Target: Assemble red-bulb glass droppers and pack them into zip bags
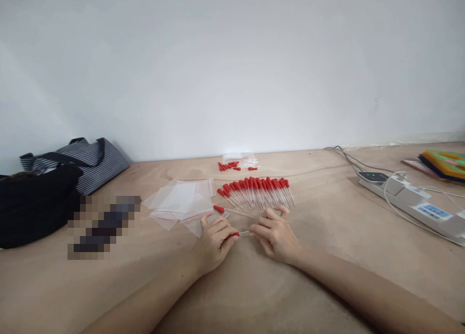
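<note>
My left hand (214, 242) pinches a red rubber bulb (232, 235) between thumb and fingers. From the bulb a thin clear tube (244, 232) runs right to the fingertips of my right hand (275, 234), which are closed on it; together they look like a dropper. Just beyond my hands lies another dropper (219, 209) with its red bulb at the left. Behind it, many finished-looking droppers (259, 184) lie side by side in a fanned row, bulbs away from me.
Clear zip bags (181, 198) lie left of the row. Loose red bulbs (227, 166) and thin tubes (250, 162) are near the wall. A power strip (410, 203) with cables stands right, a striped bag (105, 164) and black bag (39, 203) left.
</note>
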`<move>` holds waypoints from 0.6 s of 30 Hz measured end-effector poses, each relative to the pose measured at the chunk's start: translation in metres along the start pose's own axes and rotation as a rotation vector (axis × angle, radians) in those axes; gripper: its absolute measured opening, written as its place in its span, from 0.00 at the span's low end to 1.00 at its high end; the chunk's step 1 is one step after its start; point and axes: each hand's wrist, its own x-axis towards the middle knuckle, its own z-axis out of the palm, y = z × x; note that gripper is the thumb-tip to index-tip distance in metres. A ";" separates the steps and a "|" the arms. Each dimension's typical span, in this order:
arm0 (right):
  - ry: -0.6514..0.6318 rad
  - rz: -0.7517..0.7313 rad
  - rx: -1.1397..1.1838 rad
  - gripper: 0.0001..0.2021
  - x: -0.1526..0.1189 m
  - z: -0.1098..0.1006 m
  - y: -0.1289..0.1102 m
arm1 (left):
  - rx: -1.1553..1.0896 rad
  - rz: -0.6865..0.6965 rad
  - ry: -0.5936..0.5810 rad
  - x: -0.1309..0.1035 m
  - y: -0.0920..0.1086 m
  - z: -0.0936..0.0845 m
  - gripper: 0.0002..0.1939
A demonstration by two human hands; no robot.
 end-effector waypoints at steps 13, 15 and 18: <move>-0.202 0.237 0.161 0.13 0.010 0.002 -0.012 | 0.040 0.053 0.028 -0.001 0.005 0.001 0.10; -0.233 0.262 0.173 0.14 0.010 0.003 -0.014 | 0.047 0.064 0.038 -0.001 0.005 0.001 0.10; -0.269 0.304 0.219 0.15 0.010 0.004 -0.016 | 0.057 0.080 0.055 -0.001 0.006 0.002 0.10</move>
